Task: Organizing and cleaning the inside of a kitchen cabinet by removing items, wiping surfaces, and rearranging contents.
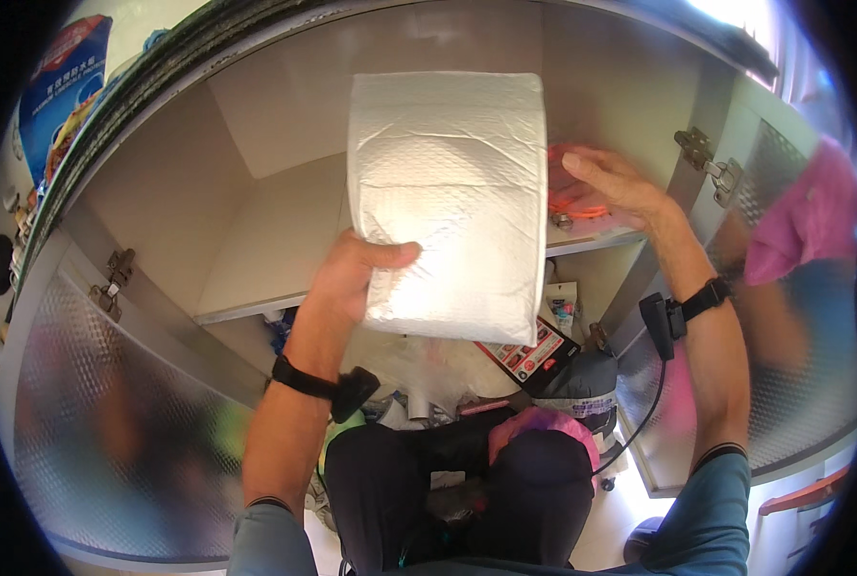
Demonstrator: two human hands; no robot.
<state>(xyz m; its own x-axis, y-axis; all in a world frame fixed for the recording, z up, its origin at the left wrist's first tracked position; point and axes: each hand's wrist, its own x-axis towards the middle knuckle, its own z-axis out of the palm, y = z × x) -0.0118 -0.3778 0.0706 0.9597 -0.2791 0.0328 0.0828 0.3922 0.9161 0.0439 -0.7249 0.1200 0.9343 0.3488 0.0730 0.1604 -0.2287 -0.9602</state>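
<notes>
A flat silver foil pouch (450,201) is held up before the open cabinet. My left hand (360,270) grips its lower left edge, thumb on the front face and fingers hidden behind. To the right of the pouch, my right hand (619,183) is raised with fingers apart, holding nothing. Behind that hand, on the upper shelf, lies an orange-red item (576,205) that looks wrapped in clear plastic; the hand covers part of it, and I cannot tell whether they touch.
Two textured doors stand open, the left door (126,432) and the right door (774,374), where a pink cloth (806,212) hangs. Below the cabinet shelf (277,237) are a black printed box (536,356), a grey packet (580,389) and crumpled clear plastic (428,374). A cable (648,425) trails from my right wrist.
</notes>
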